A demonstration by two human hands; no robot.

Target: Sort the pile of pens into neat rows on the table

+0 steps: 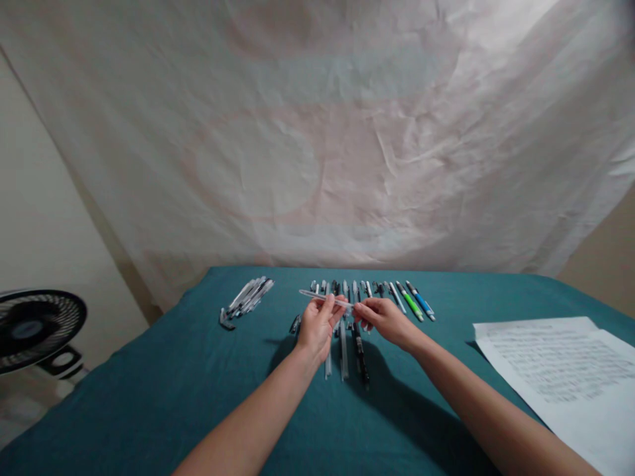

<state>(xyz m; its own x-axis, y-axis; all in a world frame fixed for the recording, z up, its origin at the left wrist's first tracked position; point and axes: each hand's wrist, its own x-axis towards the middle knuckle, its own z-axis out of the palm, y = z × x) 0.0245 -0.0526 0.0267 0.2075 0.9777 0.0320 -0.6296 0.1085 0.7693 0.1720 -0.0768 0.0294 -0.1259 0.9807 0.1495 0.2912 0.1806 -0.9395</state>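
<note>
My left hand [316,328] is closed around a slim clear pen [309,293], which lies nearly level across the fingers above the table. The fingertips of my right hand [387,318] pinch together at the pen's right end, where the tip is too small to make out. Below and behind my hands, several pens lie side by side in rows, partly hidden by the fingers. Among them are a black pen [360,357], a clear pen [344,350], a green pen [409,303] and a blue pen [421,301].
On the green tablecloth [198,410], a heap of clear pens [251,295] lies at the back left, with a dark cap-like piece [226,321] beside it. Written paper sheets [560,363] rest at the right. A black fan [34,330] stands off the left edge; a pale sheet [347,145] hangs behind.
</note>
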